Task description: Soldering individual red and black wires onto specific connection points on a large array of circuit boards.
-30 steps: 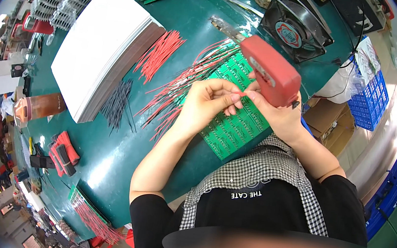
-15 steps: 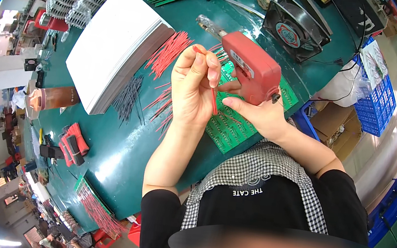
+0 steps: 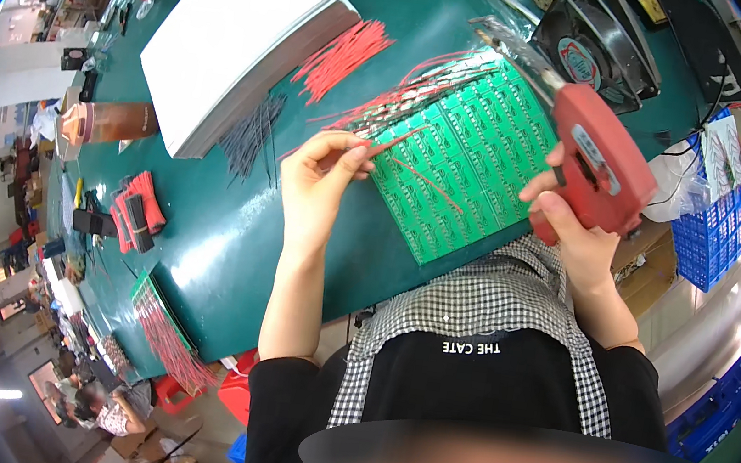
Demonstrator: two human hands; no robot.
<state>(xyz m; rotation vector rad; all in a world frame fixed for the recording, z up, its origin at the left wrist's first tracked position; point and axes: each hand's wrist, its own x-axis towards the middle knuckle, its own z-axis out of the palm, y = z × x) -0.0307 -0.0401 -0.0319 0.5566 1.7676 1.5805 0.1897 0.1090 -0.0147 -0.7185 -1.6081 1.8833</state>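
My left hand [image 3: 313, 189] pinches a thin red wire [image 3: 398, 139] between thumb and fingers, its end reaching over the upper left part of a green circuit board panel [image 3: 465, 174]. Around the grip of a red soldering gun [image 3: 609, 159] my right hand [image 3: 580, 241] is closed, at the panel's right side. The gun's metal barrel points up and away, toward the panel's far right corner. Several red and black wires [image 3: 421, 85] lie along the panel's far left edge. One loose red wire [image 3: 431, 186] rests across its middle.
A black fan [image 3: 586, 59] stands beyond the gun. Piles of red wires [image 3: 348, 55] and black wires [image 3: 251, 135] lie by a thick white paper stack [image 3: 237, 39]. Further left are a brown drink bottle [image 3: 120, 124] and bundled red wires [image 3: 140, 208]. A blue crate [image 3: 713, 232] stands right of the table.
My left hand has come down from its raised position to the board's left edge with the red wire. My right hand has carried the soldering gun rightward, uncovering the board. The view has shifted.
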